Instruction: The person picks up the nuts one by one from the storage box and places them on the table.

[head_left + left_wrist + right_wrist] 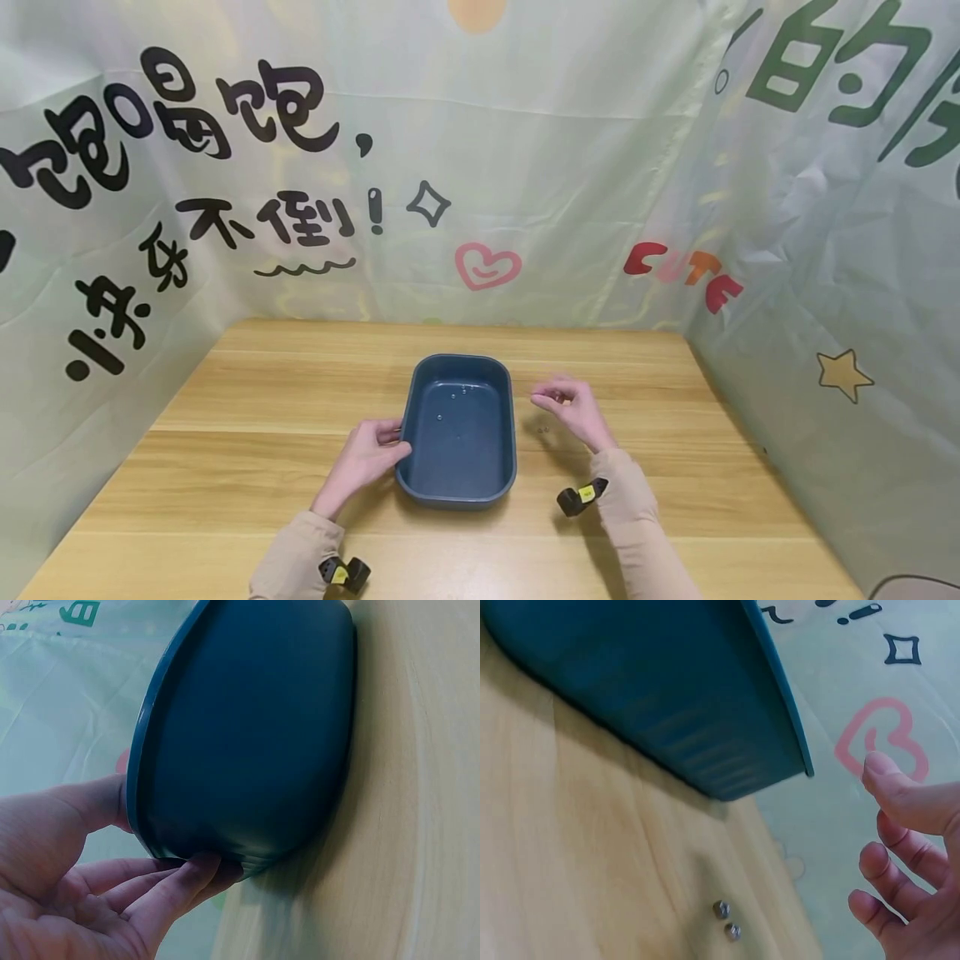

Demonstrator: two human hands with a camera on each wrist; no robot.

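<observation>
Gripping the left rim of the dark blue, rounded rectangular tray (pixel 459 462), your left hand (pixel 366 454) has its thumb over the edge and its fingers against the outer wall; the tray sits upright on the light wood-grain table (pixel 225 467), roughly central, between your hands; several tiny shiny pieces (pixel 439 417) lie scattered on its floor, mostly toward the far end.

Your right hand (pixel 572 410) hovers just beside the tray's right side, touching neither tray nor table; fingers loosely bent, thumb apart from them in the right wrist view, nothing visible between; slight blur at the fingertips in the head view; two small, silvery metal pieces (pixel 733 931) lie close together on the table below that hand, outside the tray.

You wear beige sleeves (pixel 633 508) with black wrist cameras; pale green printed fabric (pixel 525 167) hangs behind the table and along its sides.
</observation>
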